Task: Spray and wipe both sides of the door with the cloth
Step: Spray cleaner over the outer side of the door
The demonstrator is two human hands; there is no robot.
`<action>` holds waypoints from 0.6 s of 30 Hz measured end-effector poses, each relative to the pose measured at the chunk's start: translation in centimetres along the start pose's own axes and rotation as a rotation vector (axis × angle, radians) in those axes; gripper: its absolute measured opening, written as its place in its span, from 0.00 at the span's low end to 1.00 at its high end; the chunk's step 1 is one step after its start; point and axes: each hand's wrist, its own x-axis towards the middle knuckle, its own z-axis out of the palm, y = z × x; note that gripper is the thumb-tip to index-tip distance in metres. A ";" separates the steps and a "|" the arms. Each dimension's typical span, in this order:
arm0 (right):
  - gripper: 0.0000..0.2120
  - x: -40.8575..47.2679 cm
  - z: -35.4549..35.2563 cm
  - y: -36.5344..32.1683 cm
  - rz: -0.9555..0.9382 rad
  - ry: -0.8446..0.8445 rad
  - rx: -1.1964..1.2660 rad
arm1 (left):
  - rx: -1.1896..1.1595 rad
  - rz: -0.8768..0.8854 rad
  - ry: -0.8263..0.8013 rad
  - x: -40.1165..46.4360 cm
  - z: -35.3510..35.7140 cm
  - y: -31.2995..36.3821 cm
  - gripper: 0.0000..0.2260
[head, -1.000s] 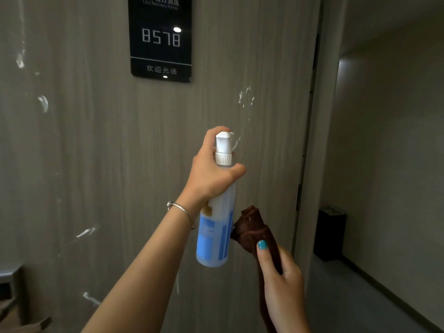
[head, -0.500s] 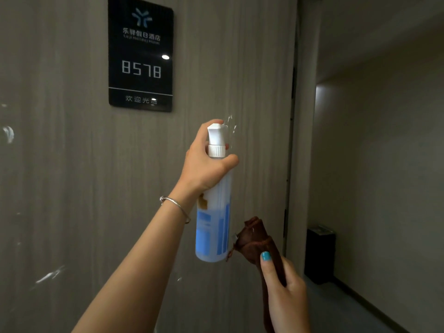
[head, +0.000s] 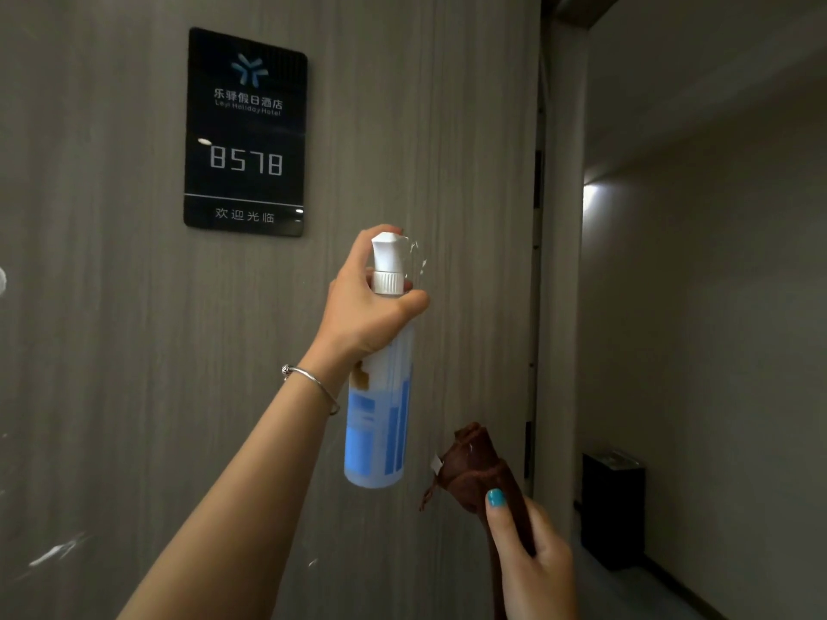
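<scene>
The door (head: 134, 351) fills the left and centre of the frame, a grey wood-grain face standing close to its frame at the right. White spray marks show at the lower left and at the far left edge. A black room-number plaque (head: 245, 132) reading 8578 is fixed in the upper left. Beyond the door edge, at right, a corridor with a dark bin (head: 613, 507) against the wall at lower right.

The spray bottle (head: 380, 396), clear with a blue label and white nozzle, is held upright at centre frame, nozzle toward the door. The left hand (head: 367, 306) grips its neck, fingers curled round it, one finger over the pump head. Droplets (head: 416, 257) are visible just right of the nozzle.

The cloth (head: 479, 467), dark brown and bunched, sits at lower right, near the door face; contact cannot be confirmed. The right hand (head: 532, 557) grips it, fingers clamped round the bundle, thumb on top.

Assessment: the spraying step on this side is in hand; wiping is not begun. The next move likely calls for lowering the bottle and pressing the cloth flat to the wetted face, covering each spray mark. The other side remains to be done.
</scene>
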 end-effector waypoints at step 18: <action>0.10 2.3 -1.0 -0.5 0.034 -0.108 -0.040 | 0.129 -0.060 0.053 -0.5 0.9 1.3 0.25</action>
